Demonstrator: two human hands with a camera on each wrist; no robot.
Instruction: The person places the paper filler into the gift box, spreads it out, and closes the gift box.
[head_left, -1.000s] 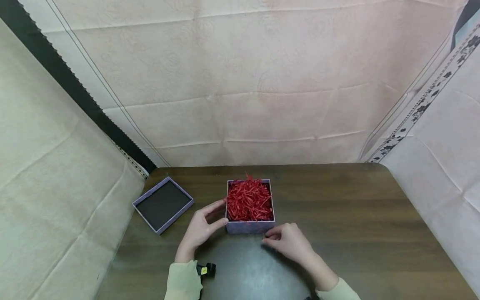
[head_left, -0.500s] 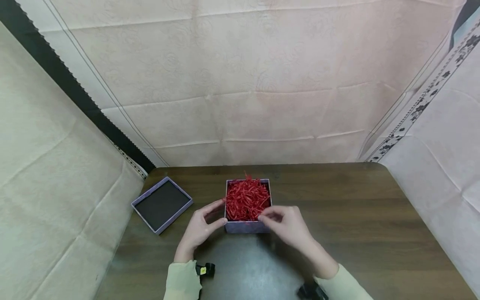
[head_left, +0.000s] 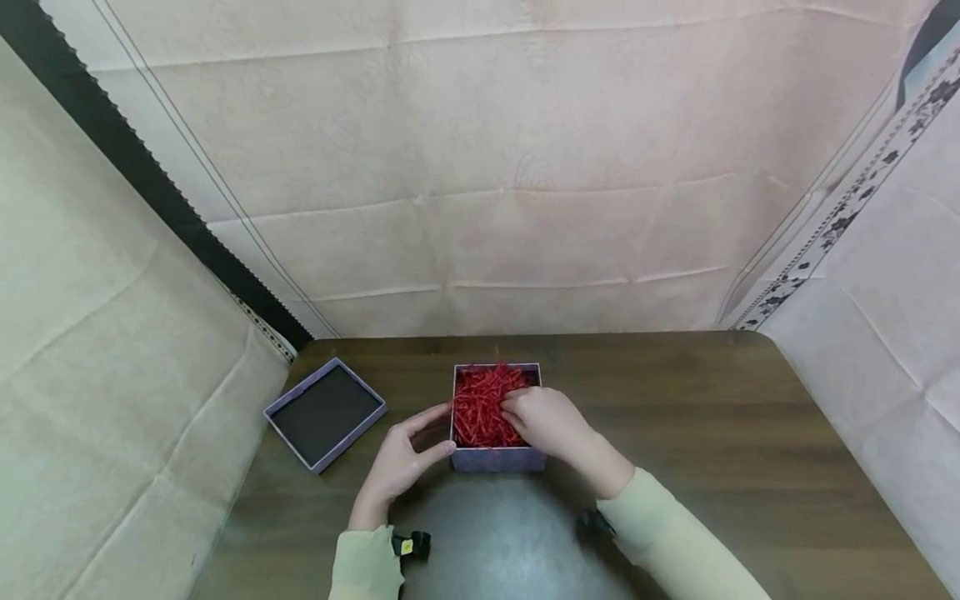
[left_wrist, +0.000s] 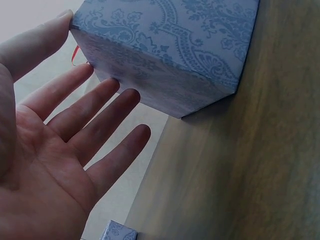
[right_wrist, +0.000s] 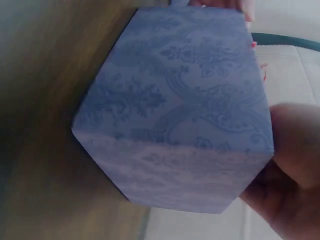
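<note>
A purple patterned box (head_left: 497,461) stands on the table, filled with red shredded paper (head_left: 478,417). My left hand (head_left: 402,460) rests against the box's left side, thumb near the front corner. In the left wrist view, the fingers of this hand (left_wrist: 60,135) are nearly straight and spread beside the box wall (left_wrist: 165,45). Over the right part of the box, my right hand (head_left: 550,423) reaches down with bent fingers into the paper. Its fingertips are hidden there. The right wrist view shows this hand (right_wrist: 295,175) partly behind the box (right_wrist: 185,90).
The matching lid (head_left: 326,415) lies to the left, its dark inside facing up. The wooden table (head_left: 697,433) reaches back to a pale cloth (head_left: 525,225), with more cloth hanging at both sides.
My right hand has risen from the table in front of the box, passed over the front rim and moved into the shredded paper. The left hand has stayed against the box.
</note>
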